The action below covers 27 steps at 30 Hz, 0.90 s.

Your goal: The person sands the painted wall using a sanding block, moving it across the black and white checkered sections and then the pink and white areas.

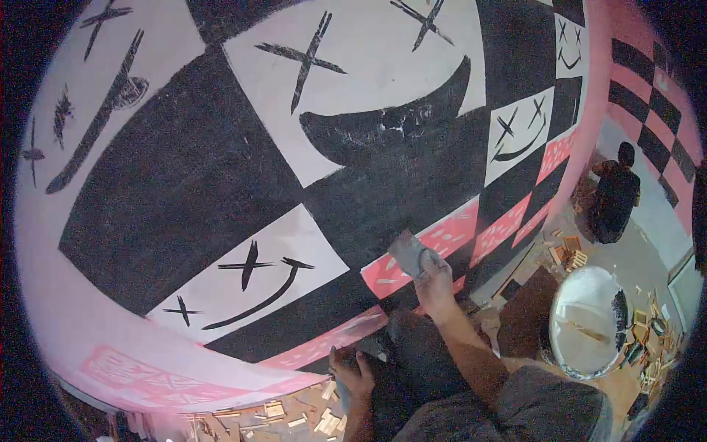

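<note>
My right hand [434,283] grips a flat grey piece [406,254], possibly a sheet or pad, against the pink-patterned square [460,225] low on the painted wall [243,147]. Its thumb lies over the piece. Lower down, beside my dark-clothed leg [412,346], my left hand [353,372] has its fingers apart and nothing visible in it. Black and white checks with crossed eyes and curved smiles cover the wall, with pink squares along its lower part.
A round white container [589,324] with dark marks on its rim stands on the floor at the right. Wood scraps [324,420] litter the floor at the bottom and right. A person in dark clothes [615,199] is near another checkered wall [652,96] at the upper right.
</note>
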Tool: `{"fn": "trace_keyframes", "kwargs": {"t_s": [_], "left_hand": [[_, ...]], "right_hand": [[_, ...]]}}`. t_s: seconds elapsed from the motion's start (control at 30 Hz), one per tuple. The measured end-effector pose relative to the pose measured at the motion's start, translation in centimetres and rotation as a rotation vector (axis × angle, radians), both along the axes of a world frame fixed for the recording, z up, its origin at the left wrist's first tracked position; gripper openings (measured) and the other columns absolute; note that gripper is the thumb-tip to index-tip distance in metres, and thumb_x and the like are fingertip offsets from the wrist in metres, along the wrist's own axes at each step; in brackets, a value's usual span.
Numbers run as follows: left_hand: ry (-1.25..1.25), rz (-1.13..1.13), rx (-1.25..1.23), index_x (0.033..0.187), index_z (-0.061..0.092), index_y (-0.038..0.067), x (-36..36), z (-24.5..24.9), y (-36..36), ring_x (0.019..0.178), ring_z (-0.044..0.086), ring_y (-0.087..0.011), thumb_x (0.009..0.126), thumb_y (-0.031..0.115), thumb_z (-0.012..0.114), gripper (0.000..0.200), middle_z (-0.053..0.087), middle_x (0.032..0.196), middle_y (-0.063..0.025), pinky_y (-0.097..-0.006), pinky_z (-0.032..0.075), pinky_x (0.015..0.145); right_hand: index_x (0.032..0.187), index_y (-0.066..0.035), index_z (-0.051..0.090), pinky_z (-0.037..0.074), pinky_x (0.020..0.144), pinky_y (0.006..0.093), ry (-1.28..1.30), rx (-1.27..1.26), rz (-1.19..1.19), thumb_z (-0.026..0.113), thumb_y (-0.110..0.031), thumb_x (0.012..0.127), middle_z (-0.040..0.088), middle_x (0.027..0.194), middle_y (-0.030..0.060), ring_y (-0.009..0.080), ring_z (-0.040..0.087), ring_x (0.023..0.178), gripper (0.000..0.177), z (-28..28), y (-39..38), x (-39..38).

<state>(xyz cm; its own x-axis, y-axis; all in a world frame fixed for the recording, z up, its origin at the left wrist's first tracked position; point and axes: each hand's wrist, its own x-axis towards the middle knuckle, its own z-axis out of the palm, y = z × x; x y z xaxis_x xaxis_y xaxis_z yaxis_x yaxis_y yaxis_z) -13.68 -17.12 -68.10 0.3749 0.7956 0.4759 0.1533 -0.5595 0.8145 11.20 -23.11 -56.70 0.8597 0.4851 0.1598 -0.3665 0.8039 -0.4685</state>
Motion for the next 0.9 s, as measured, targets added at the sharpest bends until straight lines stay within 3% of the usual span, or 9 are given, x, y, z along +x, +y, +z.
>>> {"fn": "trace_keyframes", "kwargs": {"t_s": [0.1, 0.2, 0.3, 0.4, 0.5, 0.7, 0.8, 0.9], "left_hand": [[0.051, 0.001, -0.059, 0.135, 0.027, -0.008, 0.0, 1.4, -0.6, 0.11, 0.05, -0.0342, 0.087, 0.023, 0.061, 0.066, 0.047, 0.121, -0.024, -0.0453, 0.039, 0.096], [0.511, 0.168, 0.079, 0.134, 0.029, -0.008, 0.2, 2.7, -0.7, 0.119, 0.043, -0.0411, 0.086, 0.029, 0.059, 0.067, 0.046, 0.125, -0.0271, -0.0519, 0.031, 0.101], [0.686, 0.208, 0.258, 0.133, 0.031, -0.008, 0.2, 3.1, -0.9, 0.13, 0.031, -0.0449, 0.085, 0.035, 0.058, 0.07, 0.044, 0.13, -0.0271, -0.0605, 0.019, 0.104], [0.558, 0.163, 0.237, 0.133, 0.033, -0.007, 0.2, 3.5, -0.7, 0.135, 0.023, -0.0441, 0.084, 0.038, 0.058, 0.07, 0.043, 0.134, -0.0245, -0.0662, 0.013, 0.101], [0.587, 0.187, 0.202, 0.133, 0.034, -0.006, 0.1, 2.8, -0.6, 0.135, 0.022, -0.0458, 0.085, 0.039, 0.057, 0.07, 0.04, 0.136, -0.0255, -0.0675, 0.013, 0.101], [0.692, 0.226, 0.12, 0.133, 0.035, -0.007, 0.4, 3.5, -0.9, 0.137, 0.018, -0.0452, 0.086, 0.042, 0.055, 0.071, 0.038, 0.139, -0.0268, -0.0667, 0.013, 0.102], [0.488, 0.184, 0.195, 0.133, 0.035, -0.008, 0.3, 2.2, -0.3, 0.137, 0.018, -0.0449, 0.086, 0.043, 0.056, 0.072, 0.039, 0.138, -0.026, -0.0675, 0.013, 0.101], [0.592, 0.202, 0.188, 0.133, 0.034, -0.01, 0.1, 2.1, -0.3, 0.136, 0.018, -0.0481, 0.087, 0.043, 0.056, 0.073, 0.04, 0.136, -0.0293, -0.0633, 0.016, 0.104]], "right_hand": [[0.118, 0.005, 0.054, 0.047, 0.094, 0.0384, -0.001, -0.01, -0.011, 0.061, -0.023, 0.09, 0.061, 0.117, 0.0124, 0.0254, 0.059, 0.109, 0.04, -0.1, 0.0, 0.3], [0.119, 0.005, 0.053, 0.047, 0.093, 0.0384, -0.034, -0.022, -0.007, 0.061, -0.024, 0.09, 0.061, 0.118, 0.0121, 0.0257, 0.058, 0.11, 0.042, 1.3, -0.7, -0.3], [0.12, 0.004, 0.053, 0.047, 0.093, 0.0386, -0.067, -0.002, 0.024, 0.061, -0.024, 0.09, 0.06, 0.12, 0.0119, 0.0258, 0.058, 0.111, 0.042, 1.4, -0.5, 0.1], [0.121, 0.003, 0.053, 0.047, 0.093, 0.039, -0.016, -0.044, 0.021, 0.061, -0.025, 0.09, 0.059, 0.121, 0.012, 0.0261, 0.057, 0.112, 0.043, 0.4, -0.5, 0.5], [0.123, 0.003, 0.052, 0.047, 0.094, 0.0394, -0.018, -0.054, 0.029, 0.061, -0.025, 0.09, 0.058, 0.122, 0.0122, 0.026, 0.057, 0.113, 0.044, -0.2, -1.0, 0.6], [0.123, 0.001, 0.052, 0.047, 0.093, 0.0394, -0.061, -0.065, 0.06, 0.06, -0.026, 0.091, 0.058, 0.123, 0.0113, 0.0256, 0.058, 0.113, 0.043, 1.4, -1.2, 0.2], [0.122, 0.001, 0.053, 0.047, 0.093, 0.0388, -0.1, -0.084, 0.048, 0.058, -0.027, 0.092, 0.058, 0.124, 0.0114, 0.0258, 0.057, 0.113, 0.041, 1.5, -1.0, 0.1], [0.12, 0.001, 0.054, 0.047, 0.093, 0.0382, -0.078, -0.087, 0.042, 0.057, -0.027, 0.092, 0.058, 0.123, 0.0114, 0.0258, 0.057, 0.113, 0.039, 0.0, -0.5, 0.6]]}}
